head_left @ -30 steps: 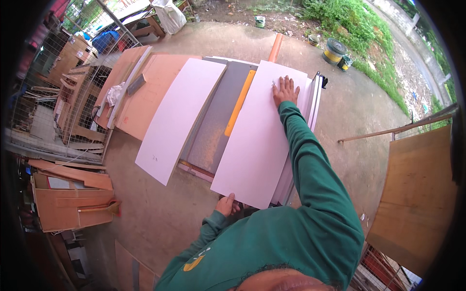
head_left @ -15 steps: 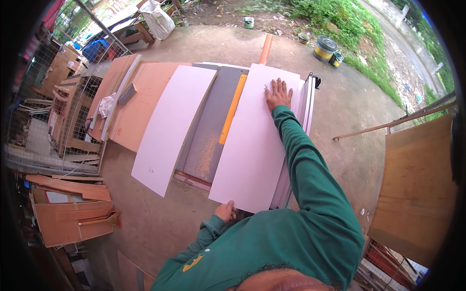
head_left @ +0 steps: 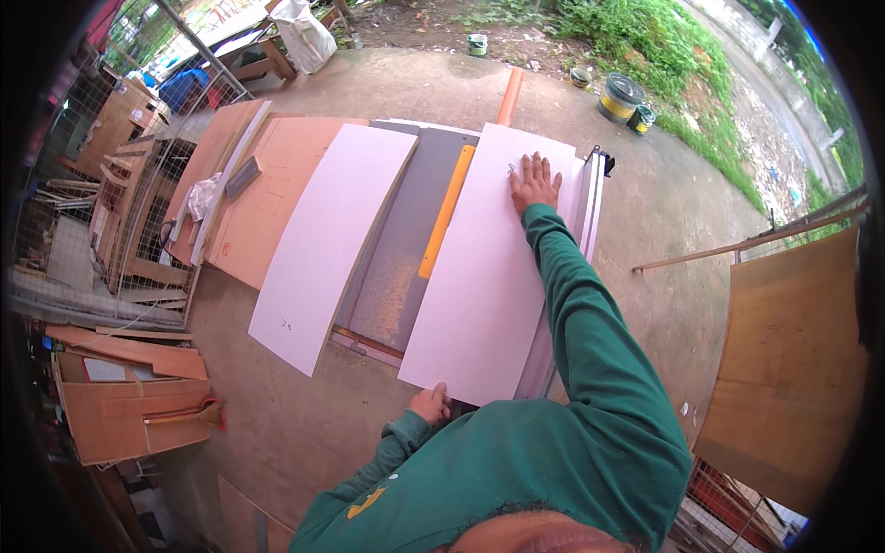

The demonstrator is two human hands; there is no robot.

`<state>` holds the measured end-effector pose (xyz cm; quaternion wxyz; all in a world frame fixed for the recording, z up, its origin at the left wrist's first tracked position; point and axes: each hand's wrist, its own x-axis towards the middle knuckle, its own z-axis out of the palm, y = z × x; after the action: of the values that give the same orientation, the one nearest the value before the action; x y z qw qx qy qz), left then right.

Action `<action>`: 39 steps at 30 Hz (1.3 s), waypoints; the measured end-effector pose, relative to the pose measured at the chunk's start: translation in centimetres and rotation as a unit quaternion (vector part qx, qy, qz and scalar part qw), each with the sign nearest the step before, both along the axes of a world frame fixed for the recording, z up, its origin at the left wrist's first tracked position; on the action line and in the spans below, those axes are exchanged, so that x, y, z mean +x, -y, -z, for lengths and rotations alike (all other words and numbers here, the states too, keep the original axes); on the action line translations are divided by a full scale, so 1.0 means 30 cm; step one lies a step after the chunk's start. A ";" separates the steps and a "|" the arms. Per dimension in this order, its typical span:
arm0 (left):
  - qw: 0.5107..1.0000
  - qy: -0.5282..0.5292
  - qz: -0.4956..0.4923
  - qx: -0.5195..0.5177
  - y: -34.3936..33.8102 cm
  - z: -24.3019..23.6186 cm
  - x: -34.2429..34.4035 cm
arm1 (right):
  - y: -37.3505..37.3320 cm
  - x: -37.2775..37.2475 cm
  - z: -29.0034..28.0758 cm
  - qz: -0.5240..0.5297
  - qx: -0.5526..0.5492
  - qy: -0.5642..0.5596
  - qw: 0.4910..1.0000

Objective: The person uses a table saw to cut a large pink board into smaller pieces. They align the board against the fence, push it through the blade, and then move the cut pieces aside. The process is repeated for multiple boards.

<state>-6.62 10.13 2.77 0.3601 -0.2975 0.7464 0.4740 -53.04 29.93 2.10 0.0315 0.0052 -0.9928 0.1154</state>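
A long white board (head_left: 489, 267) lies on a table saw, along the right side of its yellow blade guard (head_left: 448, 212). My right hand (head_left: 535, 184) rests flat on the far part of this board, fingers spread. At the near edge, my left hand (head_left: 430, 404) pinches the corner, thumb on top and the other fingers hidden underneath. A second white board (head_left: 323, 240) lies to the left, across the grey saw table (head_left: 392, 240), its near end overhanging. Sawdust is scattered on the grey top between the two boards.
Brown boards (head_left: 277, 194) extend the surface on the left, with a crumpled plastic bag (head_left: 203, 198) there. An aluminium rail (head_left: 590, 207) runs along the right. Paint buckets (head_left: 620, 97) stand on the concrete beyond. Wood offcuts (head_left: 134, 401) are stacked at lower left; a brown panel (head_left: 784, 359) stands right.
My view has shifted slightly. Both hands keep their places on the white board, and nothing else has visibly moved.
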 end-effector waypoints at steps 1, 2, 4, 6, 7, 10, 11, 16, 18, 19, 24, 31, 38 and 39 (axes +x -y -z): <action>1.000 -0.002 0.003 -0.001 -0.001 -0.002 -0.003 | -0.003 -0.004 0.002 0.001 0.001 0.000 1.000; 1.000 -0.004 0.006 -0.001 -0.002 -0.006 -0.006 | -0.006 -0.008 0.003 0.001 0.003 -0.001 1.000; 1.000 -0.004 0.007 -0.002 -0.004 -0.010 -0.011 | -0.005 -0.012 0.001 0.005 0.015 0.007 1.000; 1.000 -0.001 0.006 -0.002 -0.005 -0.010 -0.014 | -0.001 -0.015 -0.003 0.005 0.017 0.013 1.000; 1.000 -0.001 0.003 -0.001 -0.005 -0.008 -0.014 | 0.001 -0.015 -0.007 0.004 0.014 0.014 1.000; 1.000 -0.003 0.005 -0.002 -0.004 0.004 -0.014 | -0.004 -0.019 -0.008 0.004 0.011 0.011 1.000; 1.000 -0.006 0.010 -0.004 -0.002 0.010 -0.014 | -0.006 -0.021 -0.007 0.005 0.011 0.009 1.000; 1.000 -0.001 0.011 -0.006 -0.005 -0.009 -0.025 | -0.003 -0.020 -0.010 0.001 0.010 0.001 1.000; 1.000 -0.002 0.009 -0.001 -0.005 -0.013 -0.027 | -0.004 -0.019 -0.010 0.000 0.007 -0.002 1.000; 1.000 -0.001 0.010 -0.002 -0.005 -0.012 -0.027 | -0.005 -0.021 -0.011 0.000 0.006 -0.002 1.000; 1.000 -0.002 0.009 -0.004 -0.004 0.013 -0.025 | -0.005 -0.023 -0.015 0.000 0.002 -0.002 1.000; 1.000 -0.002 0.005 -0.003 -0.006 0.016 -0.034 | -0.007 -0.036 -0.009 0.001 0.007 -0.002 1.000; 1.000 0.001 -0.003 -0.003 -0.007 0.028 -0.037 | -0.005 -0.046 -0.001 0.000 0.008 -0.006 1.000; 1.000 0.002 -0.003 -0.002 -0.008 0.027 -0.039 | -0.007 -0.048 0.002 0.000 0.006 -0.008 1.000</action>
<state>-7.81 10.36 1.95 0.3597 -0.3015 0.7455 0.4732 -54.47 30.15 2.05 0.0397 0.0061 -0.9932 0.1089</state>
